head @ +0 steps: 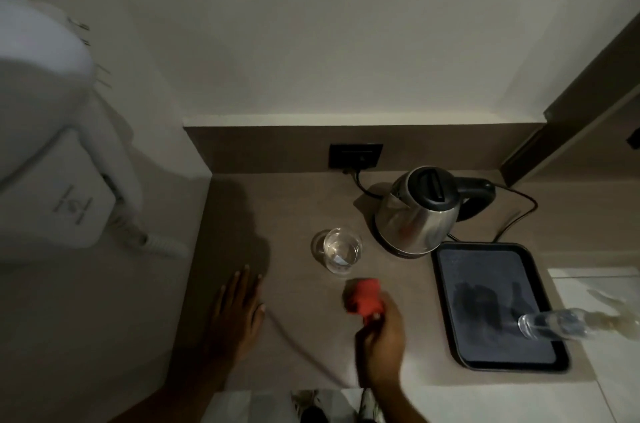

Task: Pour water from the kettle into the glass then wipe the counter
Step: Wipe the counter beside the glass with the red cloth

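Note:
A steel kettle [420,211] with a black lid and handle stands on its base at the back right of the brown counter [304,329]. Just left of it sits a clear glass [341,249] with water in it. My right hand [382,332] grips a red cloth [363,296] that rests on the counter in front of the glass. My left hand [239,312] lies flat on the counter near its left edge, fingers spread, holding nothing.
A black tray [498,305] lies right of the kettle, with a clear plastic bottle [554,322] on its side across the tray's right rim. The kettle's cord runs to a black wall socket [355,156]. A white wall-mounted hair dryer [62,159] hangs at the left.

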### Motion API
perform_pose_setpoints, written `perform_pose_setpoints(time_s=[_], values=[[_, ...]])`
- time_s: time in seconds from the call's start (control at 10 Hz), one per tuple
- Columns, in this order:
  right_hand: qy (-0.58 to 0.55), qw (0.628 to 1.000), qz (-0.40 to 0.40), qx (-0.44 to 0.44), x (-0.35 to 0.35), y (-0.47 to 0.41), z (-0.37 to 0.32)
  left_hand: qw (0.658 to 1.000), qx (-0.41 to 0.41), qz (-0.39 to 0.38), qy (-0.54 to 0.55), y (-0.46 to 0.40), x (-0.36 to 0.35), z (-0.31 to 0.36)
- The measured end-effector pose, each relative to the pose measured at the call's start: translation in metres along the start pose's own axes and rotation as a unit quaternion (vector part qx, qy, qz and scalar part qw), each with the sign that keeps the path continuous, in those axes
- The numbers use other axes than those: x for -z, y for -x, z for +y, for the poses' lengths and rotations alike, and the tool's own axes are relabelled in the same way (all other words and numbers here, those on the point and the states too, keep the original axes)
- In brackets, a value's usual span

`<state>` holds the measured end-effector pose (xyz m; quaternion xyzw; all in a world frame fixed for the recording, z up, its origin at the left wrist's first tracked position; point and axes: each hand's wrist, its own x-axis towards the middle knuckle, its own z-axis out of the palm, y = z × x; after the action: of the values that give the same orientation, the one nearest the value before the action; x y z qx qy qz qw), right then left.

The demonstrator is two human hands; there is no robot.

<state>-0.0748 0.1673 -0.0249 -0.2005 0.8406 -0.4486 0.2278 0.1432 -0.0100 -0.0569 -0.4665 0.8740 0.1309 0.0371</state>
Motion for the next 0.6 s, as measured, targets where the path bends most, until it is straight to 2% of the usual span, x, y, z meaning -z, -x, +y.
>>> perform_pose_setpoints(time_s=[0.1, 0.2, 0.3, 0.4, 0.5, 0.6], values=[[-0.144, 0.981, -0.122, -0.036, -0.043, 0.045, 0.006, 0.999, 0.017, -0.016, 0.022, 0.001, 0.002, 0.002], [0.007, 0.967, -0.243, 0.076, -0.071, 0.071, 0.044, 1.0, -0.018, 0.015, 0.003, -0.001, -0.001, -0.001], [0.033, 0.924, -0.358, 0.131, -0.04, 0.059, 0.029, 0.998, -0.044, 0.045, -0.006, -0.001, -0.007, -0.004], [-0.099, 0.948, -0.262, 0.149, 0.012, 0.042, -0.023, 0.999, -0.007, 0.045, -0.004, -0.001, -0.005, 0.006], [-0.163, 0.969, -0.132, 0.129, 0.064, 0.013, -0.036, 1.0, 0.025, 0.01, 0.013, -0.002, 0.001, 0.015], [-0.093, 0.992, 0.034, 0.081, 0.124, -0.028, -0.017, 1.0, 0.0, 0.01, -0.001, -0.003, 0.008, 0.025]])
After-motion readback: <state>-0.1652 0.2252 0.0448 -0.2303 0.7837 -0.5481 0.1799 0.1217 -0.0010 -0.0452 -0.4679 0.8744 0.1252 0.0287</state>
